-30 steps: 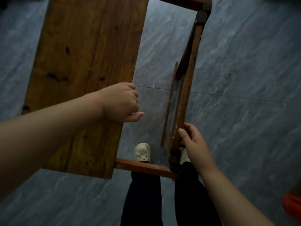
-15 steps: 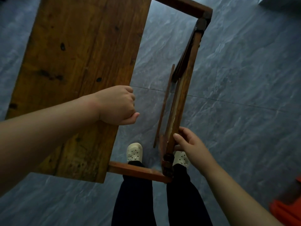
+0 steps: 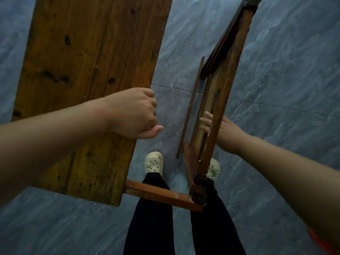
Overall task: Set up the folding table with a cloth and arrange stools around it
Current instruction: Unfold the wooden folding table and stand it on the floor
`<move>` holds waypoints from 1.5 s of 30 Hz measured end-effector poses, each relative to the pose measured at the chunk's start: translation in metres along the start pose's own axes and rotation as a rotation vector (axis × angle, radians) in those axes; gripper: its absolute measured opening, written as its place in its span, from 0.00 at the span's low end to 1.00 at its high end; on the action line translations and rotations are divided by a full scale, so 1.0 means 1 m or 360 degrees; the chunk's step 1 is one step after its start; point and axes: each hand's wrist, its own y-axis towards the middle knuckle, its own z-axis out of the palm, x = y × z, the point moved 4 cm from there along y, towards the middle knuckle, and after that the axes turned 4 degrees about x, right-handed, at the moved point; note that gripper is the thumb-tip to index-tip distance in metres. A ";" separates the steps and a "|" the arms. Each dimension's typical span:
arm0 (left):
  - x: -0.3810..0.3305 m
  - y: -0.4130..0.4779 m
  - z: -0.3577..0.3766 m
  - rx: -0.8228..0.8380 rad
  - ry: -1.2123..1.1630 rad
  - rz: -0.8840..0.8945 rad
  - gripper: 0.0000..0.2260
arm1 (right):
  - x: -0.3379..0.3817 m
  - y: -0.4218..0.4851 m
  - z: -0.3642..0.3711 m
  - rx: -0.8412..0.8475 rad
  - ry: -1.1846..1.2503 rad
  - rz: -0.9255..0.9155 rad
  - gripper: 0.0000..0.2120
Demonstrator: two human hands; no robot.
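The tabletop [image 3: 88, 89] is held by the curled left hand [image 3: 132, 113], likely so the three o'clock flap [image 3: 219, 92] is pushed by the flat-fingered right hand [image 3: 228, 133].

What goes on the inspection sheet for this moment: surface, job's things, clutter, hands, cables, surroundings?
Surface: grey marbled tile floor; nothing lies on the wood.
Job's things: folding table half open; left leaf lies roughly flat, right leaf stands on edge; cloth and stools not seen.
Clutter: orange object at the lower right edge, cut off, unidentifiable.
Hands: left hand grips the left leaf's inner edge; right hand lays straight fingers against the right leaf.
Cables: nothing seen.
Surroundings: wearer's dark trousers and pale clogs under the table frame.
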 end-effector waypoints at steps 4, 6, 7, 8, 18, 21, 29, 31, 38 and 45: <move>0.002 -0.006 0.003 0.0022 0.0005 -0.0013 0.28 | 0.001 0.013 -0.009 0.0010 -0.0285 -0.0162 0.24; 0.004 -0.008 0.005 0.0021 0.0008 -0.0017 0.28 | -0.001 0.020 -0.004 -0.0031 -0.0333 -0.0183 0.23; 0.004 -0.009 0.005 0.0015 0.0009 -0.0015 0.28 | -0.001 0.023 -0.003 -0.0026 -0.0318 -0.0184 0.22; 0.005 -0.010 0.005 0.0009 0.0007 -0.0013 0.28 | 0.000 0.025 -0.002 -0.0006 -0.0279 -0.0195 0.22; 0.006 -0.010 0.006 -0.0002 0.0018 -0.0011 0.27 | -0.007 0.033 -0.009 0.0092 -0.0029 -0.0322 0.13; 0.008 -0.013 0.006 0.0007 0.0004 -0.0033 0.27 | -0.008 0.032 -0.013 0.0112 -0.0125 -0.0360 0.12; 0.010 -0.021 0.006 0.0036 0.0024 -0.0057 0.29 | -0.023 0.008 -0.012 0.0353 -0.0534 -0.0446 0.18; 0.009 -0.020 0.005 0.0038 0.0019 -0.0053 0.29 | -0.028 -0.005 -0.012 0.0406 -0.0536 -0.0482 0.16; 0.003 -0.014 0.001 0.0070 0.0024 -0.0049 0.33 | -0.048 -0.060 -0.028 0.0869 -0.0497 -0.0540 0.19; -0.006 0.000 -0.006 0.0041 0.0051 -0.0008 0.34 | -0.058 -0.123 -0.050 0.1005 -0.0353 -0.0525 0.18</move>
